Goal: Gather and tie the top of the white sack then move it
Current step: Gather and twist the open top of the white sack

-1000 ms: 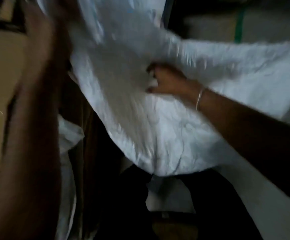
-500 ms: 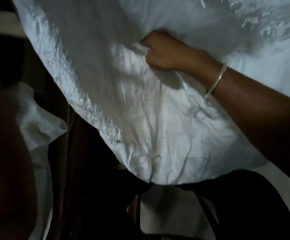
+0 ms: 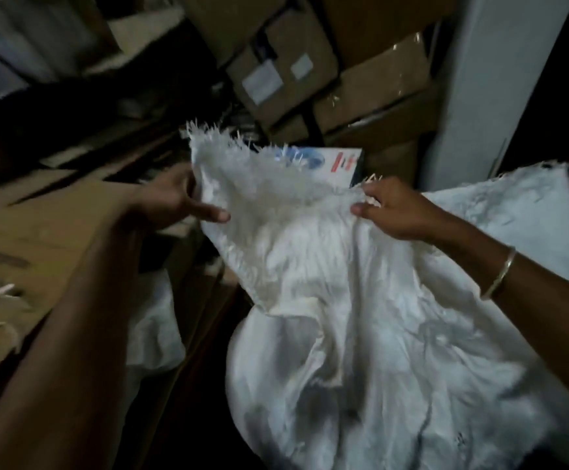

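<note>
White sack (image 3: 361, 334) low among cardboard boxes (image 3: 361, 96), frayed top up and spread wide | left hand (image 3: 171, 201) pinching left edge | right hand (image 3: 398, 212) pinching right edge | top not yet gathered; tying and moving judged left to do

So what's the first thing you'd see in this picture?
The big white sack fills the middle and right, its frayed top edge held up by the left hand and right hand. Behind it, brown cardboard boxes are stacked, and a metal bangle shines on the right wrist.
</note>
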`<move>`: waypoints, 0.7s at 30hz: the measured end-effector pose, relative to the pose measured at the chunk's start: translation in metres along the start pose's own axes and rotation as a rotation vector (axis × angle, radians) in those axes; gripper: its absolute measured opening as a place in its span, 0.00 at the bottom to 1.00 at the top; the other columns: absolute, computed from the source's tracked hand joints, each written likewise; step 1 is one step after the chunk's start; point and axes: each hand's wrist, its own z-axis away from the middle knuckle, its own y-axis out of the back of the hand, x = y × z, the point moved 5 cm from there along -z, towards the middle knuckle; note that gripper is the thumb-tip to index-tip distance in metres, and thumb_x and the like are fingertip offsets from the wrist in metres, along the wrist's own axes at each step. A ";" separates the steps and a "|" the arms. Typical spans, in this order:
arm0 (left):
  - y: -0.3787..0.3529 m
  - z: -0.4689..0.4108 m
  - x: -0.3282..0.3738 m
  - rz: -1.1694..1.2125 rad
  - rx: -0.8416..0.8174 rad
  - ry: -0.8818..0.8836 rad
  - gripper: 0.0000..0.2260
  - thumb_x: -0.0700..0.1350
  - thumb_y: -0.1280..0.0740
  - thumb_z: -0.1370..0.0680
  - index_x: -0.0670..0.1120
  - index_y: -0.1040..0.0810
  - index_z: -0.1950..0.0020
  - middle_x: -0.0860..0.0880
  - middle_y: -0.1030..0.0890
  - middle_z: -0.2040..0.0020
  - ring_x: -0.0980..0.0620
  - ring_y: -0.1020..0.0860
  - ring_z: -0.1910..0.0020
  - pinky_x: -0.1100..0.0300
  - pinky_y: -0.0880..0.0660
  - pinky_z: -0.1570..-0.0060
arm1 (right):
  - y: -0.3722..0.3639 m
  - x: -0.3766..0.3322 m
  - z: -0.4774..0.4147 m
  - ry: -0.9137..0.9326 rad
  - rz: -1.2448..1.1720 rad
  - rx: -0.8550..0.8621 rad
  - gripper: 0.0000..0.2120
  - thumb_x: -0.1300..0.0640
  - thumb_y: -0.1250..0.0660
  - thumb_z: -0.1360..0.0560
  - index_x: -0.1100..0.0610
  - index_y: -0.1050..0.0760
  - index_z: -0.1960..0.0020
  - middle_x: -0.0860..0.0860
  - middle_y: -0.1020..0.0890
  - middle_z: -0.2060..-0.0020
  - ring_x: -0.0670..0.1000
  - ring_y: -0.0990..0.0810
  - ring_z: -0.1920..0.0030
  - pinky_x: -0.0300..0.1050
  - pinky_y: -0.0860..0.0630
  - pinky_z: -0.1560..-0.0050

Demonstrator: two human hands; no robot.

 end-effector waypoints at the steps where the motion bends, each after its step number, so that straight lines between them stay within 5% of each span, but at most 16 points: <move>1: -0.014 0.022 0.025 -0.032 -0.012 -0.007 0.21 0.27 0.28 0.25 0.53 0.29 0.52 0.66 0.18 0.68 0.75 0.22 0.68 0.76 0.23 0.59 | 0.005 -0.003 0.003 -0.020 0.010 0.007 0.13 0.56 0.31 0.21 0.61 0.19 0.40 0.58 0.17 0.40 0.53 0.19 0.43 0.48 0.24 0.39; 3: -0.012 0.028 0.022 -0.062 -0.030 -0.044 0.21 0.27 0.26 0.27 0.52 0.28 0.54 0.72 0.20 0.71 0.76 0.22 0.67 0.77 0.25 0.64 | 0.015 -0.012 0.007 -0.062 0.019 0.031 0.13 0.59 0.33 0.21 0.58 0.20 0.38 0.56 0.18 0.38 0.57 0.19 0.39 0.53 0.24 0.35; 6: 0.009 0.015 -0.007 -0.083 -0.050 -0.025 0.23 0.35 0.17 0.34 0.48 0.19 0.43 0.58 0.12 0.50 0.60 0.14 0.49 0.61 0.18 0.47 | 0.021 -0.030 0.008 -0.128 0.016 -0.012 0.15 0.62 0.36 0.22 0.57 0.21 0.37 0.56 0.19 0.35 0.56 0.20 0.39 0.48 0.25 0.37; 9: 0.014 0.008 -0.014 -0.106 0.056 -0.075 0.26 0.49 0.15 0.39 0.46 0.15 0.44 0.46 0.12 0.46 0.46 0.14 0.46 0.45 0.17 0.42 | 0.015 -0.046 0.017 -0.146 -0.116 -0.119 0.10 0.50 0.29 0.22 0.52 0.19 0.43 0.44 0.15 0.47 0.39 0.18 0.54 0.33 0.26 0.56; 12: 0.015 -0.005 -0.019 -0.128 0.211 -0.105 0.12 0.44 0.20 0.30 0.43 0.14 0.49 0.45 0.12 0.51 0.51 0.15 0.53 0.43 0.17 0.45 | 0.015 -0.058 0.020 -0.069 -0.078 -0.220 0.14 0.50 0.20 0.30 0.46 0.21 0.49 0.30 0.20 0.57 0.25 0.22 0.62 0.21 0.30 0.63; 14: 0.012 -0.011 -0.018 -0.111 0.252 -0.132 0.05 0.42 0.24 0.27 0.42 0.15 0.53 0.46 0.14 0.55 0.52 0.17 0.58 0.47 0.18 0.50 | 0.016 -0.068 0.014 -0.079 -0.085 -0.240 0.16 0.57 0.20 0.30 0.48 0.20 0.45 0.37 0.16 0.52 0.34 0.17 0.54 0.32 0.22 0.51; 16: 0.008 -0.015 -0.017 -0.011 0.284 -0.145 0.12 0.50 0.25 0.27 0.41 0.15 0.52 0.43 0.13 0.52 0.46 0.14 0.55 0.48 0.17 0.49 | 0.019 -0.073 0.006 -0.106 -0.094 -0.217 0.19 0.65 0.24 0.31 0.53 0.20 0.42 0.52 0.14 0.52 0.50 0.14 0.57 0.47 0.17 0.57; 18: 0.002 -0.015 -0.016 0.103 0.318 -0.165 0.16 0.53 0.26 0.24 0.39 0.16 0.49 0.41 0.13 0.50 0.41 0.14 0.52 0.45 0.18 0.47 | 0.020 -0.077 0.000 -0.137 -0.050 -0.194 0.21 0.70 0.30 0.31 0.58 0.22 0.40 0.58 0.18 0.61 0.52 0.24 0.70 0.39 0.29 0.73; 21: -0.005 -0.017 -0.017 0.237 0.355 -0.169 0.16 0.50 0.29 0.19 0.36 0.19 0.46 0.35 0.17 0.52 0.41 0.19 0.55 0.40 0.22 0.52 | 0.022 -0.087 -0.003 -0.154 -0.053 -0.119 0.07 0.65 0.36 0.29 0.60 0.21 0.53 0.55 0.24 0.62 0.52 0.29 0.67 0.38 0.36 0.72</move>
